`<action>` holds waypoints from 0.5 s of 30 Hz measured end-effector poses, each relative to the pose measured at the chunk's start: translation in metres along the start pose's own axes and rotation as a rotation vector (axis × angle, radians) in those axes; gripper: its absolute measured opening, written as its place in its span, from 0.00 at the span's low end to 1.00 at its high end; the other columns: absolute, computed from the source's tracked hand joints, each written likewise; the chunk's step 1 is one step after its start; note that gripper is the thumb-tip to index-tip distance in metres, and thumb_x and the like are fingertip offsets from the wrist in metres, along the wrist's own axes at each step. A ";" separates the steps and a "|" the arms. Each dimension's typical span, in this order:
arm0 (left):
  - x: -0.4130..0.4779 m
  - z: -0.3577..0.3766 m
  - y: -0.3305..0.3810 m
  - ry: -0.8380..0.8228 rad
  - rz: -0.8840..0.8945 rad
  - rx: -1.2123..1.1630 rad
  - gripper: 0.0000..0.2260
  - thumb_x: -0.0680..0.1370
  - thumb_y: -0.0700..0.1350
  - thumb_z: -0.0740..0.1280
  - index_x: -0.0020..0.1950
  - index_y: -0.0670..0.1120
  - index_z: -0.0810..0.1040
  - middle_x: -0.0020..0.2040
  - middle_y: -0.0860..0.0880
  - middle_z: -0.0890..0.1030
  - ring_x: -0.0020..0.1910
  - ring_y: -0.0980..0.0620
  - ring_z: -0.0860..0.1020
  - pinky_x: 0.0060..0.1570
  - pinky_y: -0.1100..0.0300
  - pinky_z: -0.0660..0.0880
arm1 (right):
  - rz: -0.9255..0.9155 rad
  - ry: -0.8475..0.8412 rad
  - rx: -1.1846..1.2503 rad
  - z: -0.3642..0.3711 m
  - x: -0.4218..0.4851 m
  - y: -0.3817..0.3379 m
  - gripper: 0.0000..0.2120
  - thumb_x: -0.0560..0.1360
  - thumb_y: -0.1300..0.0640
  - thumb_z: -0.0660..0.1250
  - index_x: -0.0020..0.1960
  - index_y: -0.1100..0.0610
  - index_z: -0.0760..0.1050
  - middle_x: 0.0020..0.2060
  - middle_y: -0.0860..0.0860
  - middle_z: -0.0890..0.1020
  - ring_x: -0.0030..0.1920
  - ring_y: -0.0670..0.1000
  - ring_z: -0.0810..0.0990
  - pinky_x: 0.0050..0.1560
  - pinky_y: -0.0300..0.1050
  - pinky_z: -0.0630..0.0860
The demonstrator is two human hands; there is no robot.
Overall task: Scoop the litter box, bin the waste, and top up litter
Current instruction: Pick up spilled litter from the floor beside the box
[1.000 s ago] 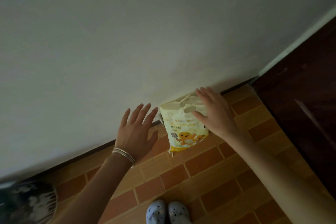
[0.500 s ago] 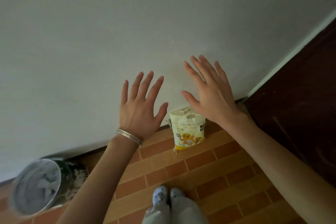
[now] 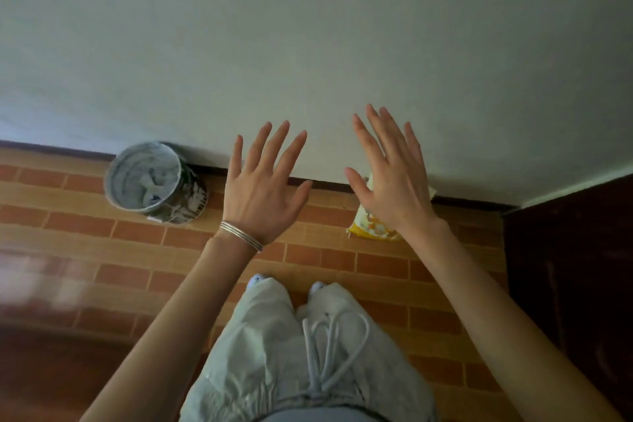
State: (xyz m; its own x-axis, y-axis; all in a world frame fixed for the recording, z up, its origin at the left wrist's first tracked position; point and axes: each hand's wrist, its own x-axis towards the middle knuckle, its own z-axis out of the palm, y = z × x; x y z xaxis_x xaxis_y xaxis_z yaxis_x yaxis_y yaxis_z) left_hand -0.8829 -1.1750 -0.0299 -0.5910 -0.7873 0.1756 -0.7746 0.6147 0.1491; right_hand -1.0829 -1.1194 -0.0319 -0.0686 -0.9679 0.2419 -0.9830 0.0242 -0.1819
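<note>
A yellow and white litter bag (image 3: pixel 368 228) stands on the tiled floor against the wall, mostly hidden behind my right hand (image 3: pixel 394 181). That hand is raised in front of the wall with fingers spread, holding nothing. My left hand (image 3: pixel 263 188), with thin bracelets at the wrist, is raised beside it, fingers also spread and empty. A round waste bin (image 3: pixel 156 180) lined with a pale bag stands by the wall to the left. No litter box or scoop is in view.
A plain white wall (image 3: pixel 308 44) fills the upper half. Orange brick-pattern floor tiles (image 3: pixel 102 240) run below it. A dark brown door or cabinet (image 3: pixel 575 267) stands at the right. My pale trousers and shoes show at the bottom centre.
My right hand left the top of the litter bag and both hands rose with fingers spread. The view pulled back and swung left, bringing the waste bin fully into sight.
</note>
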 end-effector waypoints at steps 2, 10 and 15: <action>-0.024 0.001 -0.017 -0.016 -0.073 0.011 0.28 0.76 0.59 0.55 0.75 0.50 0.62 0.74 0.45 0.64 0.74 0.44 0.59 0.71 0.39 0.54 | -0.050 -0.046 0.026 0.011 0.002 -0.017 0.31 0.76 0.43 0.57 0.75 0.53 0.53 0.75 0.54 0.57 0.75 0.54 0.53 0.72 0.59 0.51; -0.109 -0.010 -0.087 -0.055 -0.403 0.035 0.29 0.76 0.60 0.54 0.75 0.51 0.62 0.74 0.47 0.65 0.74 0.44 0.61 0.71 0.39 0.56 | -0.361 -0.200 0.099 0.048 0.029 -0.114 0.30 0.76 0.45 0.57 0.74 0.54 0.57 0.73 0.55 0.60 0.73 0.55 0.57 0.71 0.61 0.57; -0.156 -0.032 -0.142 -0.056 -0.560 0.044 0.29 0.75 0.61 0.53 0.74 0.51 0.63 0.73 0.47 0.67 0.72 0.44 0.63 0.71 0.41 0.56 | -0.549 -0.268 0.093 0.065 0.051 -0.197 0.29 0.76 0.45 0.57 0.74 0.52 0.57 0.73 0.54 0.61 0.73 0.55 0.58 0.71 0.58 0.54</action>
State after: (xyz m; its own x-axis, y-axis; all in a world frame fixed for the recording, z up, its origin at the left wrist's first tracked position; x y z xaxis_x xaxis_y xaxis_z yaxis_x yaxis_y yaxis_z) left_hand -0.6728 -1.1380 -0.0470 -0.0969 -0.9949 0.0294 -0.9814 0.1005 0.1634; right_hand -0.8816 -1.1900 -0.0454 0.5004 -0.8623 0.0779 -0.8428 -0.5057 -0.1842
